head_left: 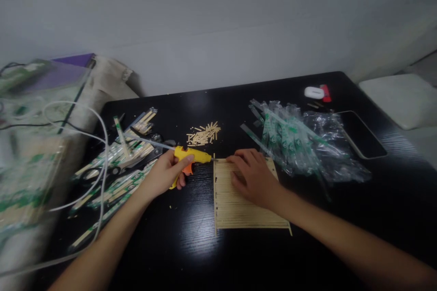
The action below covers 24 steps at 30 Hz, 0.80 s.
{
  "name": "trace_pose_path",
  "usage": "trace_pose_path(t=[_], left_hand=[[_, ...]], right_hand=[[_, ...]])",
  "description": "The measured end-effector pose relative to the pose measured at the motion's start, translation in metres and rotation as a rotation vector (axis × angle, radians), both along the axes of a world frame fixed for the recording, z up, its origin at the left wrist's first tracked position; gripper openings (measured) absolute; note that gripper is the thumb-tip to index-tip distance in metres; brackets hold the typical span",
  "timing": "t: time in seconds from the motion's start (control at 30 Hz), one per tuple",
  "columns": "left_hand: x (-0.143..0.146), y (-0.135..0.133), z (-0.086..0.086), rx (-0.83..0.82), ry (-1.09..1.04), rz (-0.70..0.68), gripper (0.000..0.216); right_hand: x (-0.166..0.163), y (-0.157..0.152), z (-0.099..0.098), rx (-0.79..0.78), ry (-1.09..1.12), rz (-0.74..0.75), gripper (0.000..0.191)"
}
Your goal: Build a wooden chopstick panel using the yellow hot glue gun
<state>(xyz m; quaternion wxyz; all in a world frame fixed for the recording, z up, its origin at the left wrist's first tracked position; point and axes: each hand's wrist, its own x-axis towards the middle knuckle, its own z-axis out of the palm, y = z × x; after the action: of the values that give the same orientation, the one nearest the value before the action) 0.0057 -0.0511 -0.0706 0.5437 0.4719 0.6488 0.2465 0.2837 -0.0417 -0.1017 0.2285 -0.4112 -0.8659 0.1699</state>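
Observation:
My left hand (pixel 170 173) is wrapped round a yellow hot glue gun (pixel 193 155) with an orange trigger. A clear glue stick (pixel 147 141) sticks out of its back end. The nozzle is at the top left corner of a flat panel of wooden chopsticks (pixel 246 213) laid side by side, with a stick along each side. My right hand (pixel 252 175) lies over the panel's upper right part, fingers bent and their tips near its top edge. Whether those fingers pinch a stick is hidden.
Short cut stick pieces (pixel 204 134) lie behind the panel. Wrapped chopsticks (pixel 119 191) and black scissors (pixel 160 144) are at left, beside a white cable (pixel 104 163). Empty plastic wrappers (pixel 290 138), a phone (pixel 362 134) and a white earbud case (pixel 314 93) are at right.

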Motion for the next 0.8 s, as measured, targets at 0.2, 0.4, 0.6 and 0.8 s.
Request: trace_pose_path(t=[0.2,0.4,0.6,0.8], left_hand=[[0.0017,0.0012,0.0013,-0.007,-0.020,0.015,0.041],[0.0015,0.0009,0.0011,-0.005,-0.020,0.023,0.043],[0.0040,-0.0006,0.0001,0.013,-0.019,0.065,0.045],[0.0071,-0.0003,0.0038,0.013,-0.019,0.072,0.044]], right_hand=[[0.0007,-0.0003,0.0002,-0.005,0.003,-0.009,0.031],[-0.0001,-0.0005,-0.0003,0.004,0.003,-0.020,0.030],[-0.0007,0.0003,0.0000,-0.001,0.011,-0.033,0.030],[-0.0002,0.0001,-0.0003,0.003,0.016,-0.034,0.030]])
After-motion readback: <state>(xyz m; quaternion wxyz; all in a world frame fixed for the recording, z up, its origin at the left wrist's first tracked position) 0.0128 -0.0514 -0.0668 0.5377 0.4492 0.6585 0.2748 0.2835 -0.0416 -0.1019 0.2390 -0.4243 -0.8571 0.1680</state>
